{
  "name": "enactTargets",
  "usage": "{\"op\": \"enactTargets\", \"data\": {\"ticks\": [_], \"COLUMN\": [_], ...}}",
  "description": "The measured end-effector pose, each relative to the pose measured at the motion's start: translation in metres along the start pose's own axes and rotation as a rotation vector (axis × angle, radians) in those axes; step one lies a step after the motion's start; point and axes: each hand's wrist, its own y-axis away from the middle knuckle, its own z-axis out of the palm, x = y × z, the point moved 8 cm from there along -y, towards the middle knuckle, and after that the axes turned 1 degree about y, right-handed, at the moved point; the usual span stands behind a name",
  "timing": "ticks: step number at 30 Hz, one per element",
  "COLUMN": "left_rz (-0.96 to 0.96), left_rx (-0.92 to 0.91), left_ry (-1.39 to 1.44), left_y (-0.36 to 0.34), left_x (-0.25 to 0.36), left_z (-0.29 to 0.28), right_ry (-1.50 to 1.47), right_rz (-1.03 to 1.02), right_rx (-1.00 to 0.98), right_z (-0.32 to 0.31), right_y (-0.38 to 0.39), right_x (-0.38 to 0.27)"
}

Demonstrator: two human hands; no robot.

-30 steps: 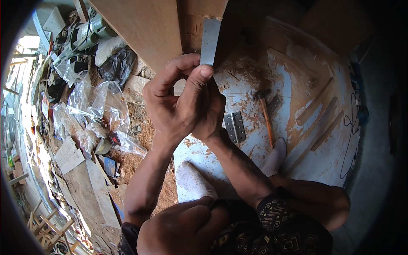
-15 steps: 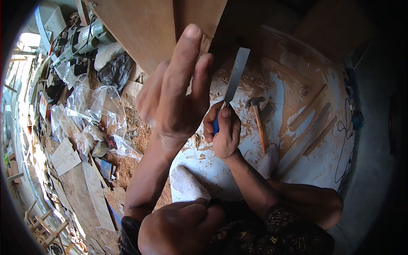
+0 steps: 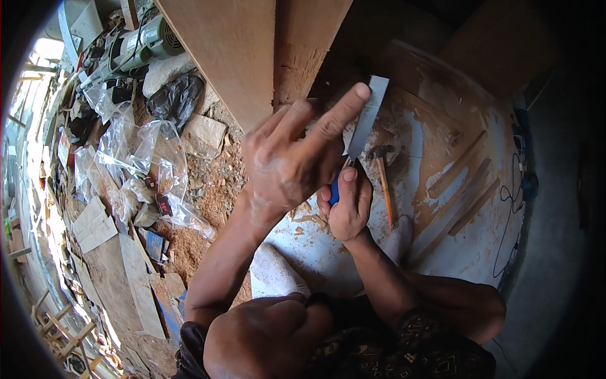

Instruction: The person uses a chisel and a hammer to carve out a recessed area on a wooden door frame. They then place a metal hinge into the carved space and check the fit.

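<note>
My right hand (image 3: 351, 205) is wrapped round the blue handle of a chisel (image 3: 368, 123), its flat steel blade pointing up and away. Over to its left, my left hand (image 3: 291, 155) is held up with the index finger stretched out; the fingertip overlaps the blade near its end, though I cannot tell whether it touches. The other fingers are partly bent, and nothing shows in that hand. Beyond it stands a brown wooden panel (image 3: 221, 50), with a rough, chipped wooden edge (image 3: 300, 69) beside it.
A hammer (image 3: 384, 189) with an orange handle lies on the shaving-strewn white floor sheet (image 3: 328, 271). Wood strips (image 3: 467, 202) rest to the right, near a thin black cable (image 3: 507, 215). At left are clear plastic bags (image 3: 136, 170), a black bag (image 3: 177, 104), a green motor tool (image 3: 148, 44) and board scraps (image 3: 136, 278).
My left hand has turned and moved right, bringing its index finger over the chisel blade. My right hand and the chisel have shifted slightly right. The wooden panel appears further right in view.
</note>
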Motion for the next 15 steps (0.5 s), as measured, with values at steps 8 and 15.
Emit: {"op": "enactTargets", "data": {"ticks": [8,15], "left_rz": [-0.756,-0.754], "left_rx": [0.084,0.089], "left_ry": [0.775,0.907], "left_y": [0.061,0.056], "left_x": [-0.027,-0.033], "left_z": [0.012,0.018], "right_ry": [0.093,0.317], "right_rz": [-0.068,-0.371], "right_rx": [-0.048,-0.101], "right_z": [0.019,0.047], "right_y": [0.001,-0.017], "right_x": [-0.003,-0.004]}}
